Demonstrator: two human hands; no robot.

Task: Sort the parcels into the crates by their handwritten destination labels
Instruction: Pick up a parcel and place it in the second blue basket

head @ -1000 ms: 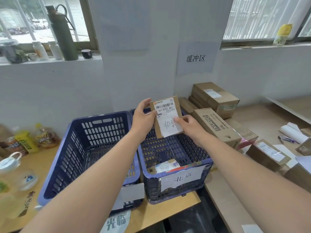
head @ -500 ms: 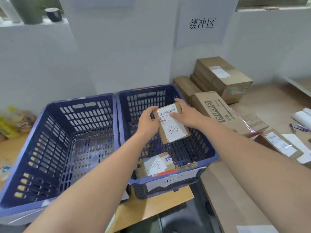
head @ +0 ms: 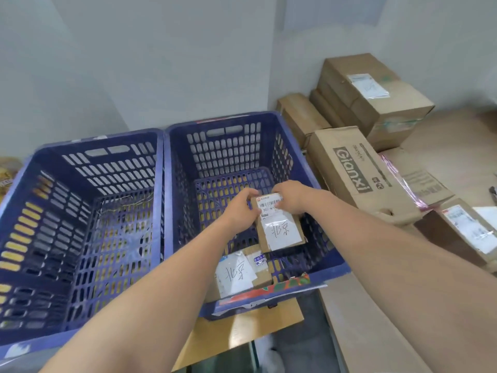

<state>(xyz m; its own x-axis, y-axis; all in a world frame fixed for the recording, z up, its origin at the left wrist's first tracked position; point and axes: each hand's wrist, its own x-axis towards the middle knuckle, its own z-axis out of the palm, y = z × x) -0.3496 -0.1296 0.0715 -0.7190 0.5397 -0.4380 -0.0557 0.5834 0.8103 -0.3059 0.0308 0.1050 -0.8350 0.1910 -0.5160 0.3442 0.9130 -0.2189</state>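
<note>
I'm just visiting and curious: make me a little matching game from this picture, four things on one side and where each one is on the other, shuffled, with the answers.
Things:
1. held parcel
2. second parcel
3. left crate
4. Gianxi box

Places:
A. lying in the right crate's near end
B. on the surface right of both crates
C. beside the right crate, no parcels in it
D. in the grip of the left hand and right hand, low inside the right crate

Pairs: 1-D, 2-A, 3-C, 4-B
</note>
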